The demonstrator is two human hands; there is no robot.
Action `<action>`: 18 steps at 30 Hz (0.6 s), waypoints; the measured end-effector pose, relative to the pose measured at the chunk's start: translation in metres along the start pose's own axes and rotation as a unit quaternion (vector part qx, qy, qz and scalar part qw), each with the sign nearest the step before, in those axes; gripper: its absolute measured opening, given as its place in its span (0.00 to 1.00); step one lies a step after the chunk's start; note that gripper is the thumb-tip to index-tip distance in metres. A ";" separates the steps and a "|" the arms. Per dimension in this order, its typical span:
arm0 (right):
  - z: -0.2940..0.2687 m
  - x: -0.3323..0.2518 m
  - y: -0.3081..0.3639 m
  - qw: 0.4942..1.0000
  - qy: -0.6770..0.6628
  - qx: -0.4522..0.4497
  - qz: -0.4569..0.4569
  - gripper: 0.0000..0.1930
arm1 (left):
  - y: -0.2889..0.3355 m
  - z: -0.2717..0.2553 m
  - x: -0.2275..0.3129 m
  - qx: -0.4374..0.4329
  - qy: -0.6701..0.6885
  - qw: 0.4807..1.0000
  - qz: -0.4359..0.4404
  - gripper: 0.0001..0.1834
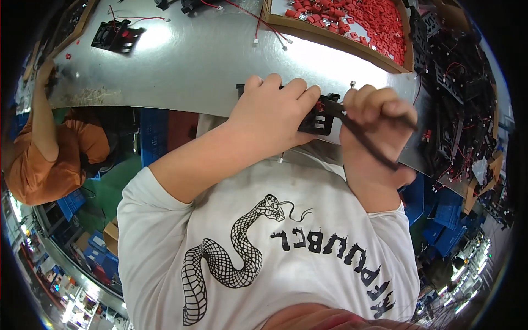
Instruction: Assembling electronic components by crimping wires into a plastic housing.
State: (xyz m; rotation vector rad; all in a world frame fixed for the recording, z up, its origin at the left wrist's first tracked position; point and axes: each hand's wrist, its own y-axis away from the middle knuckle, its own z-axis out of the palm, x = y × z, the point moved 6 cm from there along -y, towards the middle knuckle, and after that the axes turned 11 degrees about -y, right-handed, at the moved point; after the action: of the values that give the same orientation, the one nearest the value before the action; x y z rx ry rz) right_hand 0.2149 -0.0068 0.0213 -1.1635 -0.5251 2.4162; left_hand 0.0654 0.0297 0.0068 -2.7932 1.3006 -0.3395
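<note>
Left hand (272,118) gripping black fan (319,116), right hand (374,132) pulling black strap (368,140)

The left hand (272,113) hides most of the black part (319,118); the cardboard tray (341,41) is cut off at the top edge.

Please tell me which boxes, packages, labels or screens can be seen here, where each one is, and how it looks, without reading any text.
Cardboard tray: far right of the metal table, shallow, brown, filled with small red parts.
Cardboard box: far left corner, brown, only partly visible.
Blue plastic crates: on the floor at the right, rectangular.
No screens or labels can be made out.
</note>
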 end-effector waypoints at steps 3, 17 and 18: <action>0.021 0.002 0.018 0.985 0.107 -0.105 -0.088 0.39 | -0.002 0.001 -0.003 -0.011 0.022 1.000 -0.008 0.38; 0.014 -0.007 0.005 0.997 0.034 -0.063 0.021 0.45 | -0.002 0.001 -0.007 -0.009 0.025 1.000 -0.010 0.38; 0.012 -0.006 0.005 0.998 -0.010 -0.054 0.011 0.41 | -0.003 0.001 -0.007 -0.013 0.024 1.000 -0.009 0.38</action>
State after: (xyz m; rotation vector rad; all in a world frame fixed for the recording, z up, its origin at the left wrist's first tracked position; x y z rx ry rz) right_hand 0.2076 -0.0155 0.0299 -1.1952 -0.6609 2.4479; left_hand 0.0631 0.0367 0.0051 -2.8376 1.2981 -0.3964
